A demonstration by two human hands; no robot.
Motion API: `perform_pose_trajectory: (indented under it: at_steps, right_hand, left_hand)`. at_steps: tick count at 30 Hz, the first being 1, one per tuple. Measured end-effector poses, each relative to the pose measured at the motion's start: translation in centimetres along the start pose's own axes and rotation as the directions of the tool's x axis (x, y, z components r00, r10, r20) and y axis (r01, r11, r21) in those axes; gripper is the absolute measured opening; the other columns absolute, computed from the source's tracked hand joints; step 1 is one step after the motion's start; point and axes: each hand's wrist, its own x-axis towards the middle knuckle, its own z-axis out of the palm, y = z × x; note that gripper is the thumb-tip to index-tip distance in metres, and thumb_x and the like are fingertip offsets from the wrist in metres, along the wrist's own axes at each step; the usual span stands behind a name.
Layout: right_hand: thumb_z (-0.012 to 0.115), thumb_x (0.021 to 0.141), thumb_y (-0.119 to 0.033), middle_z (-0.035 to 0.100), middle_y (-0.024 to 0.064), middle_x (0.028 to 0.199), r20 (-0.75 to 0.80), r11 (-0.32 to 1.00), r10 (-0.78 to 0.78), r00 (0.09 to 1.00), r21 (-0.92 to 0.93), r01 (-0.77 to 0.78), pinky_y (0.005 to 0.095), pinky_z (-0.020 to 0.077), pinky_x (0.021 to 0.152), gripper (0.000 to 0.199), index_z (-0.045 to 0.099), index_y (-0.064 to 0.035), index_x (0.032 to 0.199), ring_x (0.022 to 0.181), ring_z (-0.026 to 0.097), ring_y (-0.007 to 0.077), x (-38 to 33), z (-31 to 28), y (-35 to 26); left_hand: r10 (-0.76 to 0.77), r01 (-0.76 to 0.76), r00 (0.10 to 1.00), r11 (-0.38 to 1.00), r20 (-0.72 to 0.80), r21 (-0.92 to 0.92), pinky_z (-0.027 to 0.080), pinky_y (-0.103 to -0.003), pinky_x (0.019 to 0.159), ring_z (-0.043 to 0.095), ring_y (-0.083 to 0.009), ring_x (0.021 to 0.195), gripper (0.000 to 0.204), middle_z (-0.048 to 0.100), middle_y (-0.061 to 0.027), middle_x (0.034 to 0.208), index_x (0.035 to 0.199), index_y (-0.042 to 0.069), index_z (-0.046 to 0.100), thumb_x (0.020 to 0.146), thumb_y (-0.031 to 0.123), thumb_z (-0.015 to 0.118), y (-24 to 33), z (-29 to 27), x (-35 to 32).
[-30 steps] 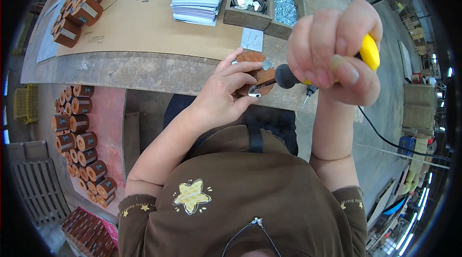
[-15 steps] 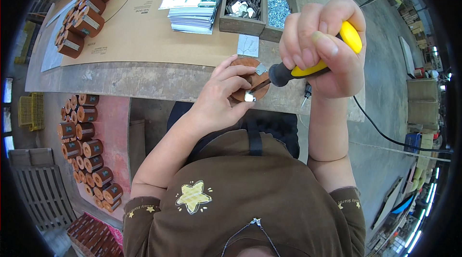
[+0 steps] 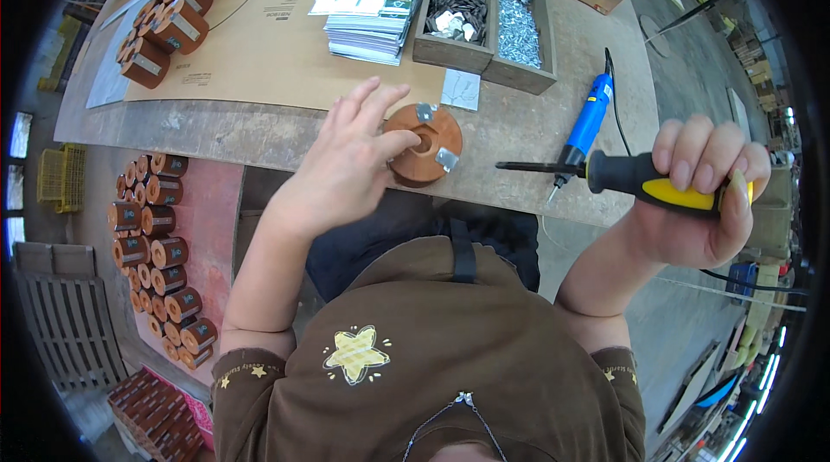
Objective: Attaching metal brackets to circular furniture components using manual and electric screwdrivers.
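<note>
A round brown coil spool [image 3: 424, 146] with two small metal brackets on its face lies near the front edge of the workbench [image 3: 216, 121]. My left hand [image 3: 346, 159] rests beside it, thumb touching its rim, the other fingers spread apart. My right hand [image 3: 696, 203] is raised to the right, off the bench, and grips a screwdriver [image 3: 635, 183] with a black and yellow handle; its dark shaft points left toward the spool.
A blue electric screwdriver [image 3: 588, 125] lies on the bench to the right. Behind the spool are two wooden trays of small metal parts [image 3: 484, 8], a stack of printed cards [image 3: 372, 0] and a row of brown spools [image 3: 173, 17]. More spools [image 3: 156, 246] are stacked below the bench on the left.
The spool has gone from my left hand's grip down onto the bench. My right hand has drawn the screwdriver away to the right and lower.
</note>
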Motion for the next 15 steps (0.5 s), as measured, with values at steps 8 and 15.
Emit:
perform_pose_trajectory:
  at_steps: [8, 15]
  right_hand:
    - [0.038, 0.083, -0.01, 0.047, 0.0091, 0.073, -0.09, 1.0, -0.016, 0.996, -0.003, 0.016, 0.0323, 0.0447, 0.058, 0.008, 0.04, -0.0057, 0.09, 0.061, 0.05, 0.0179, -1.6, 0.9, 1.5]
    - [0.039, 0.083, -0.009, 0.047, 0.0092, 0.071, -0.113, 1.0, -0.029, 0.993, -0.001, 0.029, 0.0312, 0.0448, 0.056, 0.007, 0.04, -0.0058, 0.089, 0.06, 0.049, 0.0176, -1.7, 1.8, 1.9]
  left_hand:
    - [0.013, -0.029, 0.993, 0.99, -0.116, -0.138, 0.029, -0.044, 0.101, 0.03, -0.0395, 0.124, 0.036, 0.039, -0.0143, 0.13, 0.089, 0.003, 0.051, 0.059, 0.0, 0.071, 0.1, 2.5, -0.1]
    - [-0.092, 0.048, 0.961, 0.984, -0.262, -0.171, 0.032, -0.045, 0.1, 0.035, -0.0398, 0.121, 0.029, 0.045, -0.0168, 0.122, 0.087, 0.002, 0.052, 0.065, 0.008, 0.07, 1.3, 3.7, -0.5]
